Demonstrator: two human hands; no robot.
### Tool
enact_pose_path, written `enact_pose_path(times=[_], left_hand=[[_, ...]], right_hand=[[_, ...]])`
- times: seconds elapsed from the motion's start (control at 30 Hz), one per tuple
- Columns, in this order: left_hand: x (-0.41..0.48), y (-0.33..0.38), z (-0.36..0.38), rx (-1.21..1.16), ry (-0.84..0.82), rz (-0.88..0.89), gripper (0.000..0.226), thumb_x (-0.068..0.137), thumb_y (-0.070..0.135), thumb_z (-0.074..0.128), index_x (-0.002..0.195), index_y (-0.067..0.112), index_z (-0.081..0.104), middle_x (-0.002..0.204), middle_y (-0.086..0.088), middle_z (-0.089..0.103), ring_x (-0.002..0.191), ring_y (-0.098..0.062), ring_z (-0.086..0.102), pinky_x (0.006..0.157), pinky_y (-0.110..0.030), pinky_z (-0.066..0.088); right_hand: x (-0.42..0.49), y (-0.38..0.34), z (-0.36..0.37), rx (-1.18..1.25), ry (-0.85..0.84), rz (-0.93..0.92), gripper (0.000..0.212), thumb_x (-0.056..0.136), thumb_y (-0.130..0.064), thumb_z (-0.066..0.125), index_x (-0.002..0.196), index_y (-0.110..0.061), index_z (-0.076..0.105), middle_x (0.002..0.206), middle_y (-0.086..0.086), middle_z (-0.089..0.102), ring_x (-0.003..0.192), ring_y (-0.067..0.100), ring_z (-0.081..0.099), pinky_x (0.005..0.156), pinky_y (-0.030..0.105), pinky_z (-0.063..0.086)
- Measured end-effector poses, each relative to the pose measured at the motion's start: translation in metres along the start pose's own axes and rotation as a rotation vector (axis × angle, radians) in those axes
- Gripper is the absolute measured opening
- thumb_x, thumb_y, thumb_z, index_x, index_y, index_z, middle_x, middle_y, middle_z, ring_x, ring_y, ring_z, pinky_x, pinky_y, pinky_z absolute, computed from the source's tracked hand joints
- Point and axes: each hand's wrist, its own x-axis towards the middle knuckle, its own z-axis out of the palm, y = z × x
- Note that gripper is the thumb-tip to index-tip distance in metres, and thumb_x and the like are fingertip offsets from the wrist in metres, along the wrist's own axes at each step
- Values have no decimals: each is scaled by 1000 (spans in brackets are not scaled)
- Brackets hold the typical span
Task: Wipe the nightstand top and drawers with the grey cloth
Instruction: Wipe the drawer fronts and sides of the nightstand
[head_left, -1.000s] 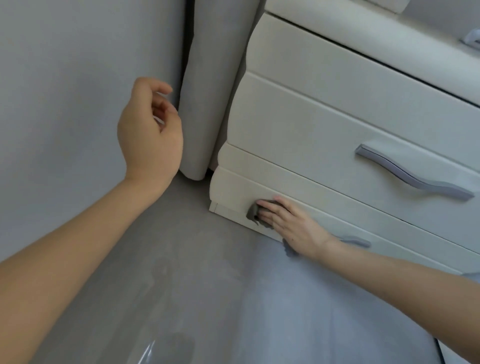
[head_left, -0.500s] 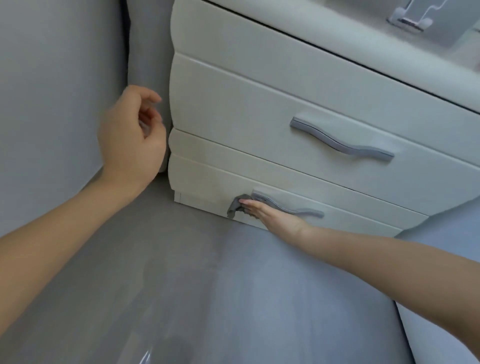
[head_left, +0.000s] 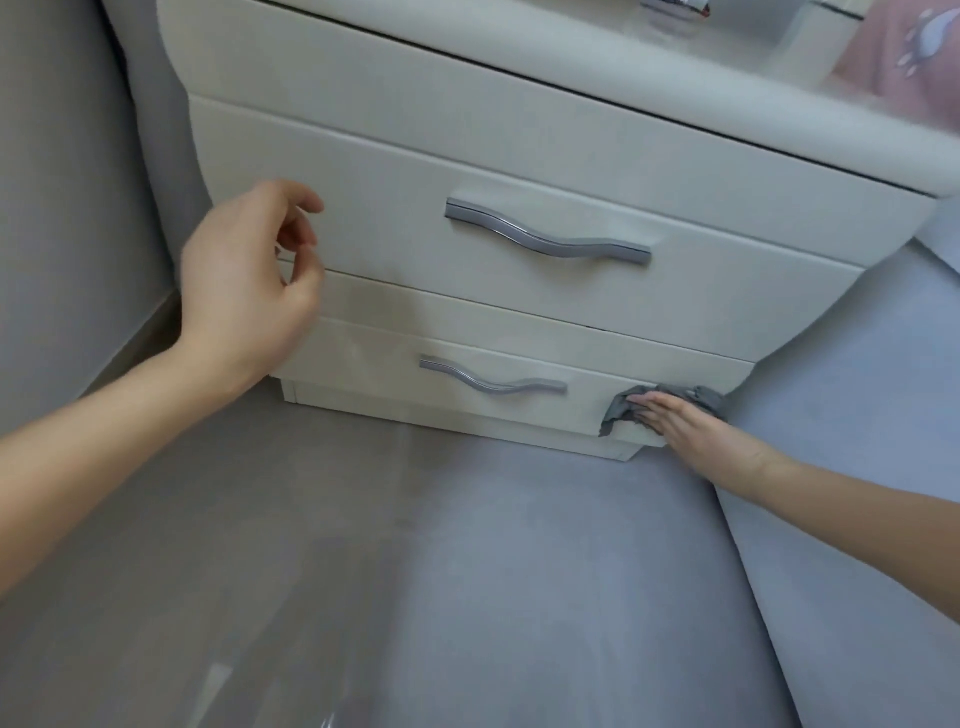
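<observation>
The cream nightstand (head_left: 395, 171) fills the upper half of the head view, with two shut drawers and wavy silver handles. My right hand (head_left: 680, 423) lies flat on the grey cloth (head_left: 618, 410) and presses it against the right end of the lower drawer (head_left: 363, 353), right of its handle (head_left: 491, 382). The cloth bunches around my fingers and is partly hidden under the palm. My left hand (head_left: 249, 280) hovers in front of the drawers' left side, fingers loosely curled, holding nothing. The upper drawer handle (head_left: 548, 239) is untouched.
A grey floor (head_left: 363, 571) spreads below the nightstand. A grey wall (head_left: 62, 182) stands at the left. A light grey upholstered surface (head_left: 857, 415) adjoins the nightstand's right side. Pink fabric (head_left: 904, 57) and a metal object (head_left: 675, 8) sit on top, far right.
My right hand slid the cloth along the lower drawer from its left end, past the handle, to its right end. The view swung right; my left hand stayed raised and empty.
</observation>
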Motion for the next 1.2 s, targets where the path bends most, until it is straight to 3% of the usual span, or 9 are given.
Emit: enact_pose_path(times=[0.1, 0.17, 0.37, 0.53, 0.7, 0.87, 1.0, 1.1, 1.2], left_hand=[[-8, 12, 5, 16, -47, 26, 27, 78, 4, 49, 105, 9, 53, 89, -10, 63, 82, -25, 53, 75, -36, 39], [-18, 20, 10, 9, -100, 37, 27, 78, 7, 49, 104, 9, 54, 88, -8, 62, 79, -19, 49, 73, -35, 38], [-53, 66, 41, -189, -520, 100, 36, 75, 43, 42, 94, 21, 62, 92, 3, 65, 80, -2, 47, 74, -12, 37], [-77, 126, 67, -407, -1008, -97, 71, 70, 55, 68, 132, 31, 43, 131, 16, 49, 121, 1, 43, 100, -17, 31], [-87, 146, 87, -544, -844, -256, 35, 68, 32, 75, 97, 21, 60, 93, -1, 71, 86, -16, 67, 82, -36, 53], [-83, 145, 95, -760, -610, -717, 10, 77, 5, 67, 74, 13, 61, 70, -8, 65, 53, -14, 60, 54, -24, 51], [-73, 139, 85, -1014, -827, -965, 15, 88, 8, 50, 88, 9, 65, 85, -10, 65, 72, -21, 59, 79, -31, 50], [-62, 113, 70, -930, -1056, -996, 27, 91, 26, 45, 103, 21, 69, 102, 1, 71, 95, -17, 64, 93, -36, 41], [-44, 66, 57, -744, -806, -1110, 26, 89, 26, 47, 101, 18, 69, 102, 0, 70, 91, -17, 63, 84, -32, 42]], right_hand=[[-39, -8, 13, 495, -50, 164, 63, 98, -22, 37, 141, 15, 11, 152, 26, 19, 141, 45, 7, 110, 57, -17], [-59, 3, 0, 922, -123, 374, 67, 76, -21, 72, 131, 8, 47, 135, 27, 50, 127, 43, 44, 114, 53, 16], [-85, 20, -69, 2442, -32, 757, 34, 96, -4, 45, 126, -20, 50, 126, 1, 61, 110, 10, 55, 91, 21, 39], [-82, 58, -107, 3252, 348, 674, 34, 78, -10, 66, 106, -13, 47, 98, 4, 70, 83, 15, 67, 73, 22, 54], [-64, 73, -118, 3276, 528, 1071, 34, 66, -19, 78, 87, -17, 51, 93, 7, 64, 79, 13, 63, 68, 23, 50], [-48, 68, -133, 2952, 546, 1284, 9, 86, -21, 65, 82, -28, 70, 89, -5, 72, 76, 0, 64, 70, 13, 46], [-33, 71, -151, 2953, 611, 1065, 30, 83, -20, 70, 109, -33, 63, 105, -19, 64, 90, -17, 59, 75, 3, 45], [-6, 73, -148, 2676, 633, 1069, 38, 81, -3, 69, 116, -17, 66, 102, -12, 65, 96, 5, 65, 81, 3, 43], [39, 79, -138, 2001, 845, 1066, 46, 75, 11, 61, 117, -7, 63, 112, 7, 67, 103, 28, 63, 92, 15, 42]])
